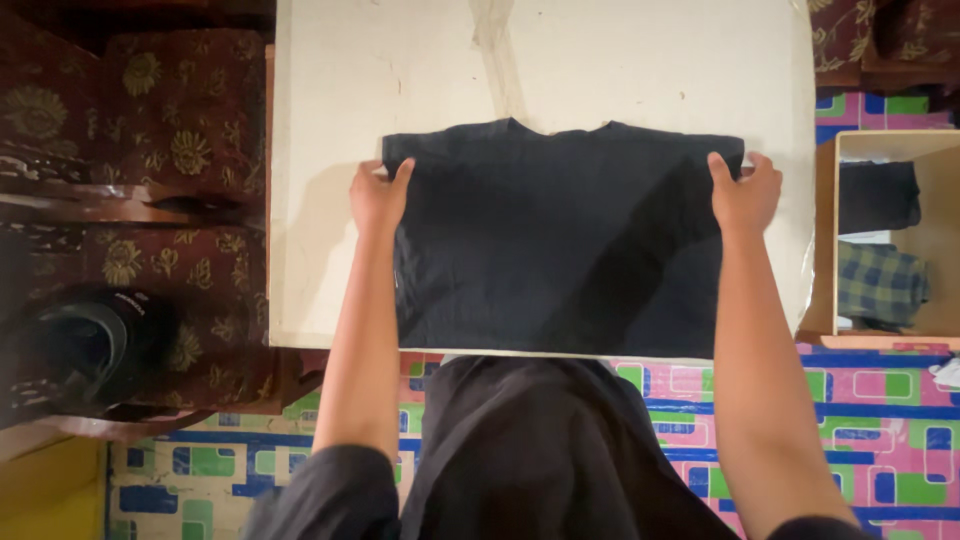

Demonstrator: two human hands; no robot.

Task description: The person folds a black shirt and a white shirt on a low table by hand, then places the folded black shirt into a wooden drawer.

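My left hand (378, 195) pinches the dark shirt (560, 240) at its 9 o'clock edge. My right hand (745, 192) pinches its 3 o'clock edge. The shirt lies flat on the white table (330, 90).

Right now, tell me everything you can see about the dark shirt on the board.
The dark shirt is navy-black soft fabric, lying flat on the pale board, neckline away from the person, sleeves tucked in, lower part seemingly folded under. The left hand grips its left shoulder edge, the right hand its right.
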